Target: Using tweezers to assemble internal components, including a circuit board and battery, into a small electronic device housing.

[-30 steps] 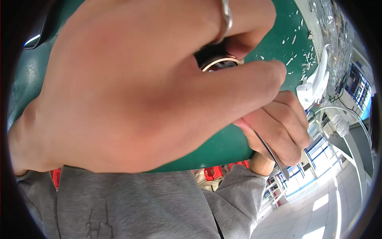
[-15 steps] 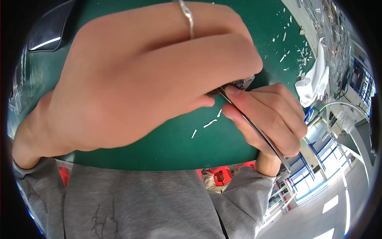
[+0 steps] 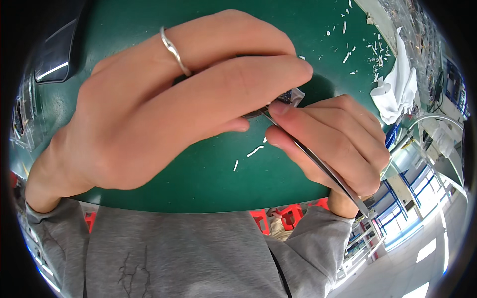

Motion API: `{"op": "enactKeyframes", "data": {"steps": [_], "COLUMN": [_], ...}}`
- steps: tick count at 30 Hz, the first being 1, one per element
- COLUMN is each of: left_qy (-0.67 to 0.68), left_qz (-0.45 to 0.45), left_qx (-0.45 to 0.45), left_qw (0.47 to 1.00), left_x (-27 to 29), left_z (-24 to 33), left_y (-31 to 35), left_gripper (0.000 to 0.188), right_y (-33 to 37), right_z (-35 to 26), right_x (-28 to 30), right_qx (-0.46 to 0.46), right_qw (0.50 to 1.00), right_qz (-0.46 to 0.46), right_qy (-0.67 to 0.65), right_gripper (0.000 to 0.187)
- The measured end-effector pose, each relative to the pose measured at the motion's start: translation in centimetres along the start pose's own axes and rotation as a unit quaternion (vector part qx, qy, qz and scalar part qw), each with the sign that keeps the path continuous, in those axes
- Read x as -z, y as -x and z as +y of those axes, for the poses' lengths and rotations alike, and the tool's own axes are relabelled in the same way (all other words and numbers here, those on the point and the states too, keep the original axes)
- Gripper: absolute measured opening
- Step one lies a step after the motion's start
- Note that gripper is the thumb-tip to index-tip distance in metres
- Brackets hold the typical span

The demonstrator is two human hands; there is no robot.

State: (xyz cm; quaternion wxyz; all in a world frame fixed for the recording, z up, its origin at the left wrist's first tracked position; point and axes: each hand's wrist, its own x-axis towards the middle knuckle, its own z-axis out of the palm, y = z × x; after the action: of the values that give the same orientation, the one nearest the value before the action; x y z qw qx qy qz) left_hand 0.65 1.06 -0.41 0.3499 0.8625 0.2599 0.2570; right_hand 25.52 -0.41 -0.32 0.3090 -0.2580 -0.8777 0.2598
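My left hand, with a silver ring on one finger, is curled over a small dark part with a clear plastic edge. Most of that part is hidden behind my fingers, so its kind cannot be made out. In my right hand is a pair of metal tweezers, pinched between thumb and fingers. The tweezers slant up to the left, and their tips reach the dark part beside my left fingers. What the tips touch is covered.
Thin white scraps lie on the green tabletop, with more scattered at the far right. Beside those sits a crumpled white cloth-like piece. Clear plastic bags line the right edge. A black glossy object stands at far left.
My left hand appears lower and farther left, its fingers more extended and the ring turned into fuller view. The tweezers and the part have shifted slightly left, still together.
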Motion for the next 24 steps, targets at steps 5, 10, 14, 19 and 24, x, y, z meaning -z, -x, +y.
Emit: {"op": "enactKeyframes", "data": {"steps": [5, 10, 14, 19, 24], "left_qy": [0.014, 0.031, 0.079, 0.075, 0.025], "left_qz": [-0.002, 0.006, 0.03, 0.043, 0.103], "left_qx": [0.015, 0.047, 0.033, -0.008, -0.019], "left_qw": [1.0, 0.998, 0.996, 0.996, 0.994], "left_x": [0.2, 0.2, -0.4, -1.2, -2.1], "left_z": [0.1, 0.1, -0.5, -1.1, -0.3], "left_y": [-0.2, -0.2, 0.3, 0.1, 0.6], "left_gripper": [0.049, 0.049, 0.045, 0.044, 0.04], "right_y": [-0.2, -0.7, -1.1, -0.9, 0.0], "right_z": [0.2, -0.1, -0.5, -0.6, 0.6], "right_x": [0.2, 0.0, -0.3, -0.3, -1.3], "right_qx": [-0.009, -0.034, -0.083, -0.124, -0.021], "right_qw": [1.0, 0.999, 0.995, 0.99, 0.996], "right_qz": [-0.014, -0.01, -0.006, -0.001, 0.06], "right_qy": [-0.01, -0.027, -0.055, -0.065, -0.063], "right_gripper": [0.035, 0.033, 0.028, 0.023, 0.019]}}
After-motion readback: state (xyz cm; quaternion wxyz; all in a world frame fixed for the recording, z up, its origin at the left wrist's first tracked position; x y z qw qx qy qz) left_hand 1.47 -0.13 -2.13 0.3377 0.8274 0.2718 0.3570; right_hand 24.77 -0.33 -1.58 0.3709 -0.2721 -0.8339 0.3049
